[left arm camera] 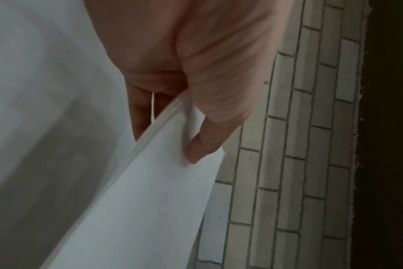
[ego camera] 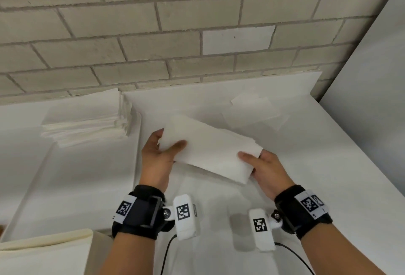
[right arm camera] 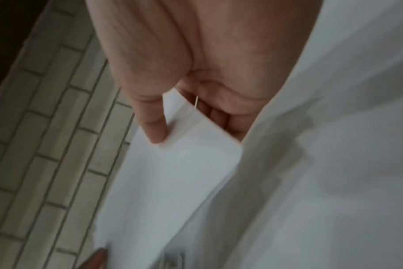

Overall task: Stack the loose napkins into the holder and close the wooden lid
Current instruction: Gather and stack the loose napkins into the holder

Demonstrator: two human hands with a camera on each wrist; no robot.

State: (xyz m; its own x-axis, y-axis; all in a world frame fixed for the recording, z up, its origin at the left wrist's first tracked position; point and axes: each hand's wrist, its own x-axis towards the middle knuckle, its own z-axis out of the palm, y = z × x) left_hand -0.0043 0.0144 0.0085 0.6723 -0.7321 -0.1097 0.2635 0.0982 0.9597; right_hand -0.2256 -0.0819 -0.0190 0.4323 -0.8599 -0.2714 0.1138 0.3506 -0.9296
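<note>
Where the brick wall (ego camera: 135,40) rises behind it, a white table (ego camera: 295,165) is seen, and everything else is placed against that wall as landmark. Against the foot of the wall, toward its left end, a tall pile of napkins (ego camera: 87,119) is stacked on the table. Out from the wall, above the middle of the table, a thinner bundle of napkins (ego camera: 210,154) is held clear of the surface, tilted so that its left end lies nearer the wall than its right end. Between this bundle and the right end of the wall, a few loose napkins (ego camera: 254,108) are spread flat on the table, overlapping one another.

The left end of the bundle is gripped by the left hand (ego camera: 156,161), with the thumb laid across the top sheet and the fingers curled beneath; the layered edge of the sheets is shown in the left wrist view. The right end is pinched by the right hand (ego camera: 266,169) in the same way, thumb on top and fingers tucked under. Black straps carrying white marker blocks are worn on both wrists. No holder or wooden lid can be made out.
</note>
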